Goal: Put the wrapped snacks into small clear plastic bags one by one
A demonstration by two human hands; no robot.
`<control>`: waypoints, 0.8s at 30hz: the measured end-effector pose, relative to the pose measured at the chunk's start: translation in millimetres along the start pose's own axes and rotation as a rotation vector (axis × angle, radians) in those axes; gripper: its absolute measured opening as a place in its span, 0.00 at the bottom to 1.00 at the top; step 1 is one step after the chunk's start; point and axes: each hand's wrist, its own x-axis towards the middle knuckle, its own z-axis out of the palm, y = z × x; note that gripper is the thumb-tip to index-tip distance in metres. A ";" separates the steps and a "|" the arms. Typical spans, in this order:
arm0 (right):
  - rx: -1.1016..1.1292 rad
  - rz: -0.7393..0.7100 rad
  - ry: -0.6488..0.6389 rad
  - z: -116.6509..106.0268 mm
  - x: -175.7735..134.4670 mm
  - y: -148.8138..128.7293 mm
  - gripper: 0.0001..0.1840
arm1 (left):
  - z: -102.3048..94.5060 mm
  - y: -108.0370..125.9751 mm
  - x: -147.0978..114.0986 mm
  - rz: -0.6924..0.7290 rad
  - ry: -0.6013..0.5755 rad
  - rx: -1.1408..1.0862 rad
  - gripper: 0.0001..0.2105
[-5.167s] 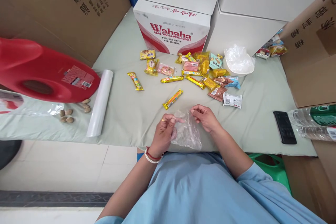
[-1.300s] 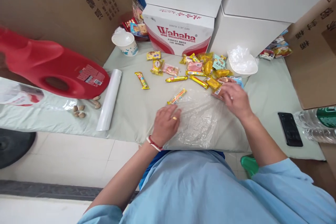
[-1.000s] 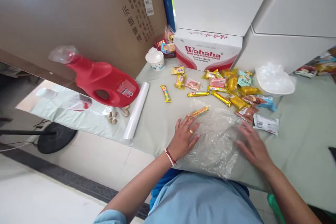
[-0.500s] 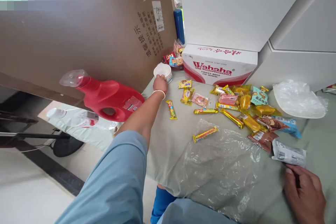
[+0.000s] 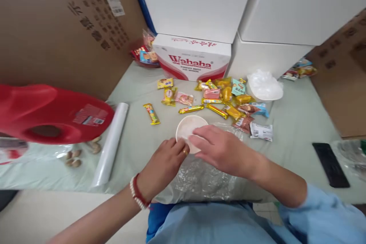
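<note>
A small white paper bowl (image 5: 188, 125) stands in front of me, partly over a sheet of clear plastic (image 5: 206, 179). Its inside looks whitish, with no detail to make out. My left hand (image 5: 162, 166) has its fingers closed on the near left side of the rim. From the right, my right hand (image 5: 223, 150) reaches over the bowl, its fingers apart and slightly blurred, the tips at the opening. Just beyond lie a yellow snack bar (image 5: 191, 109), a pink packet (image 5: 184, 98) and several wrapped snacks (image 5: 227, 94).
On the left are a red jug (image 5: 71, 116), a white roll (image 5: 111, 145) and several small brown objects (image 5: 73, 158). A Wahaba-style "Wahaha" carton (image 5: 191, 59) stands at the back, beside a bag-lined white bowl (image 5: 264, 85). A black phone (image 5: 331, 164) lies right.
My left hand has brought the white bowl from the back left to the front middle. My right hand has moved left from beside the grey-white packet to the bowl. The view has swung right.
</note>
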 end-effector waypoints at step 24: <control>-0.090 1.246 0.389 -61.8 -84.3 257.0 0.30 | 52.1 48.7 1.4 0.020 0.373 -0.261 0.22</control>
